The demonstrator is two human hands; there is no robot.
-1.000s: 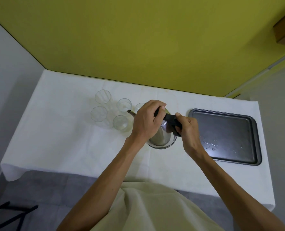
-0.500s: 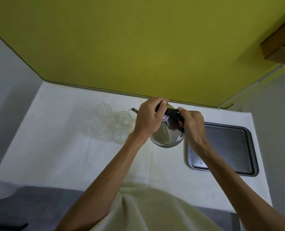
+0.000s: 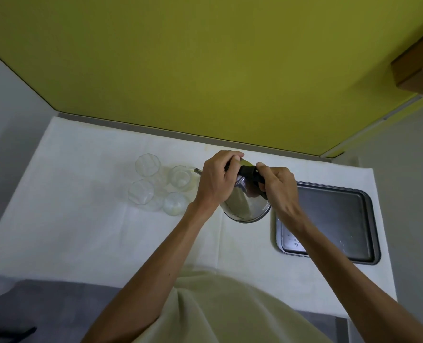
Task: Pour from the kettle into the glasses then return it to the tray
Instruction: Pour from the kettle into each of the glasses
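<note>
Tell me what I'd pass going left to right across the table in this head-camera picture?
Cluster of four clear glasses → left hand atop the kettle → steel kettle, spout toward the glasses → right hand on its black handle → dark metal tray, nothing standing on it.

A yellow-green wall [image 3: 205, 70] stands behind the counter [image 3: 81, 231], which is covered with a white cloth. At the left there is a pale grey wall [image 3: 7, 107], and another one at the right. A brown wooden piece [image 3: 418, 68] shows at the upper right corner. The grey floor [image 3: 57, 308] lies below the counter. The light is soft and even.
</note>
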